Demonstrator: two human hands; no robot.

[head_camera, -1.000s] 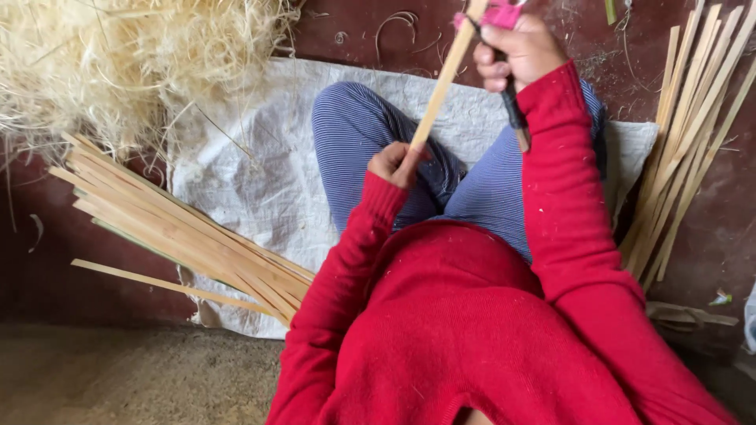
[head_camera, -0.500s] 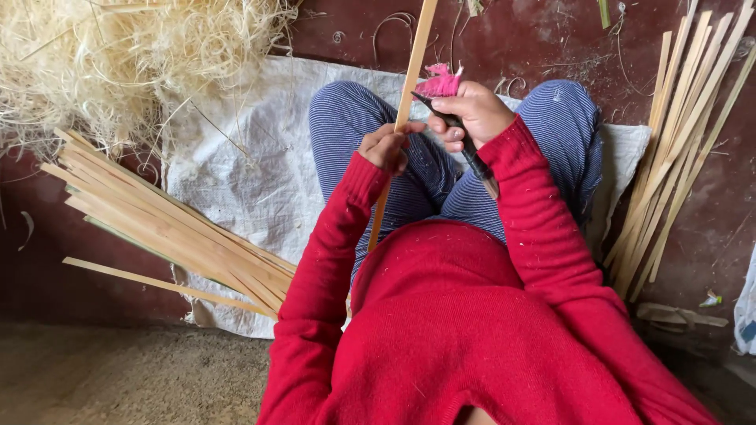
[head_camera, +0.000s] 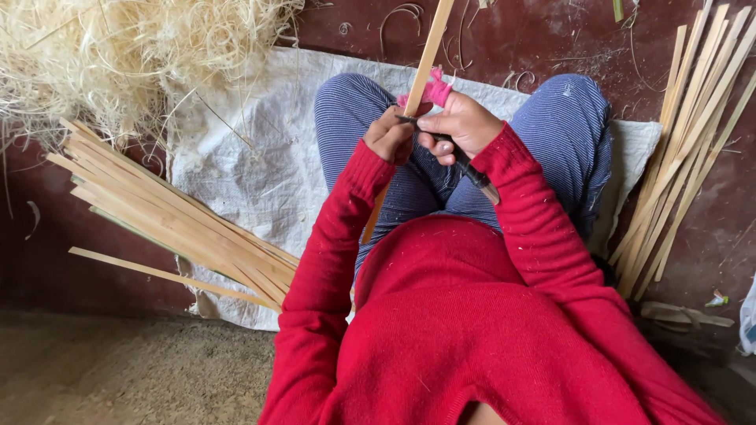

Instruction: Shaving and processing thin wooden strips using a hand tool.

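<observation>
My left hand (head_camera: 389,137) grips a long pale bamboo strip (head_camera: 429,51) that runs from my lap up past the top edge. My right hand (head_camera: 461,126) holds a dark-handled knife (head_camera: 465,167) with its blade against the strip, right beside my left hand. A pink cloth wrap (head_camera: 433,92) covers one finger of my right hand. I wear red sleeves and blue striped trousers (head_camera: 567,126), and both hands sit over my knees.
A bundle of split bamboo strips (head_camera: 169,216) lies at the left on a white woven sack (head_camera: 252,157). More strips (head_camera: 685,149) lean at the right. A heap of pale shavings (head_camera: 102,55) fills the top left. The floor is dark red.
My right hand with the knife has come down from the top of the strip to meet my left hand. The strip now stands steeper in front of me.
</observation>
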